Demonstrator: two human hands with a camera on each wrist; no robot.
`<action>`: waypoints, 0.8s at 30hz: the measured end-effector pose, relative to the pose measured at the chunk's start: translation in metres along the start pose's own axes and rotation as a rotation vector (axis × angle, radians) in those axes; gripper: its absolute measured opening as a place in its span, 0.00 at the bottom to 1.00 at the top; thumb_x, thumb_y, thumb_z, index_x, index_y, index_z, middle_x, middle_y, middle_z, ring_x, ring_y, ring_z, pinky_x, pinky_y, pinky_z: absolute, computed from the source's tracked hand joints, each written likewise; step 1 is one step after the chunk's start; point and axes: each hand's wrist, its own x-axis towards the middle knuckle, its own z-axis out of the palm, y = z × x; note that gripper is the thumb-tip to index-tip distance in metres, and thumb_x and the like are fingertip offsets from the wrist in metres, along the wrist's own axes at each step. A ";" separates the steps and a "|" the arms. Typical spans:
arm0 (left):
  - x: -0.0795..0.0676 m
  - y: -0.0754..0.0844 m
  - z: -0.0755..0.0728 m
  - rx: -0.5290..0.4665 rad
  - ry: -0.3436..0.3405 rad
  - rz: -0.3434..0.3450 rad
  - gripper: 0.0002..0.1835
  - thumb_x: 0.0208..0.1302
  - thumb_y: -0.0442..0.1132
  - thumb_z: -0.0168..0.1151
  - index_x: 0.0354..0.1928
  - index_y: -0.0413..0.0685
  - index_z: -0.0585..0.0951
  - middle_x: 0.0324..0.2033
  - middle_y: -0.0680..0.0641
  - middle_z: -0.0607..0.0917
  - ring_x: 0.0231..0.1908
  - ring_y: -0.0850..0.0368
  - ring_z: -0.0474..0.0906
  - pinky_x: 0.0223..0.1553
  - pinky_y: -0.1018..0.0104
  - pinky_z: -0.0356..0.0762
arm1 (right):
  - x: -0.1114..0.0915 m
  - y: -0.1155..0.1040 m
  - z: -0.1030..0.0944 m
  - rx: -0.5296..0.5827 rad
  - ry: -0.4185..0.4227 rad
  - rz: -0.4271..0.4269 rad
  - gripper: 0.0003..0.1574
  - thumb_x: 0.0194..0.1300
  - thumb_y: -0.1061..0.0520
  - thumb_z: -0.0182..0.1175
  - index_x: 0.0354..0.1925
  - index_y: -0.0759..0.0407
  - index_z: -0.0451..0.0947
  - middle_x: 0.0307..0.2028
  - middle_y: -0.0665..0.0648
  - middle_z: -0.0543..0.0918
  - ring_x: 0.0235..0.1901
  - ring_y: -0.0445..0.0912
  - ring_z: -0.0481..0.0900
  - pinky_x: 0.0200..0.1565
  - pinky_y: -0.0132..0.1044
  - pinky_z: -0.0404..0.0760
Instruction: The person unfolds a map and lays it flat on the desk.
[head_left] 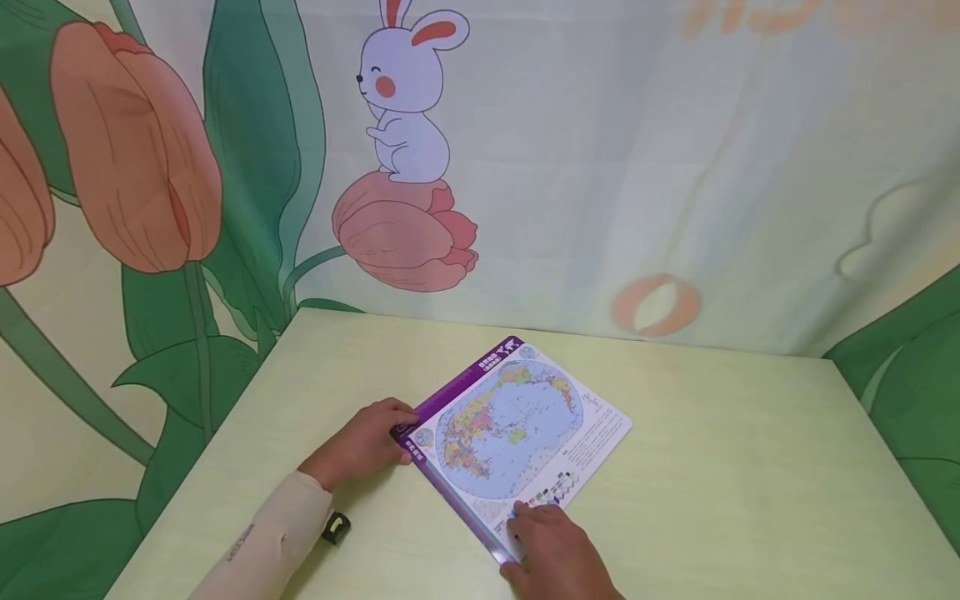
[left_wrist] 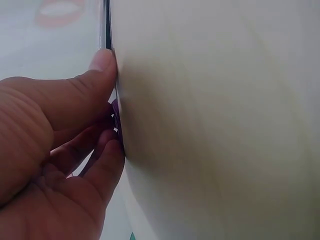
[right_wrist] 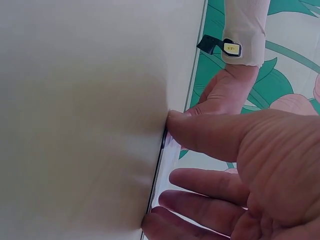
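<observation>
A flat world map board [head_left: 517,433] with a purple border lies turned at an angle on the table. At its left corner my left hand [head_left: 371,442] grips the board, thumb on one edge and fingers round the other; the left wrist view shows this hand [left_wrist: 65,135] low at the tabletop. My right hand [head_left: 558,546] holds the near corner, covering part of the printed legend. In the right wrist view the thumb and fingers of that hand [right_wrist: 240,155] span the board's thin edge, seen side on.
The pale yellow table [head_left: 750,467] extends to both sides of the board. A small black wrist device [head_left: 336,527] sits by the left sleeve [head_left: 262,533]. Behind the table hangs a curtain [head_left: 570,167] printed with tulips and a rabbit.
</observation>
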 end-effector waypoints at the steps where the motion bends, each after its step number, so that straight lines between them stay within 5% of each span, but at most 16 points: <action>1: 0.000 -0.001 0.000 -0.002 0.001 0.002 0.31 0.58 0.34 0.80 0.65 0.43 0.83 0.62 0.46 0.83 0.64 0.45 0.78 0.69 0.48 0.77 | 0.000 -0.001 0.000 0.000 0.002 0.003 0.27 0.57 0.48 0.79 0.50 0.59 0.87 0.61 0.61 0.86 0.61 0.58 0.83 0.61 0.53 0.82; 10: -0.002 -0.002 0.002 -0.039 0.021 0.044 0.29 0.58 0.32 0.80 0.63 0.40 0.84 0.57 0.46 0.83 0.57 0.49 0.80 0.66 0.50 0.79 | -0.003 -0.002 0.000 0.009 0.022 0.050 0.30 0.57 0.48 0.80 0.54 0.61 0.86 0.64 0.63 0.84 0.62 0.58 0.81 0.63 0.53 0.81; 24: -0.026 0.018 0.020 -0.058 0.135 0.043 0.24 0.51 0.32 0.84 0.51 0.36 0.89 0.43 0.47 0.84 0.45 0.52 0.78 0.55 0.52 0.81 | -0.003 0.022 -0.010 0.035 0.022 0.101 0.33 0.57 0.51 0.80 0.58 0.62 0.85 0.65 0.62 0.84 0.64 0.58 0.80 0.65 0.56 0.78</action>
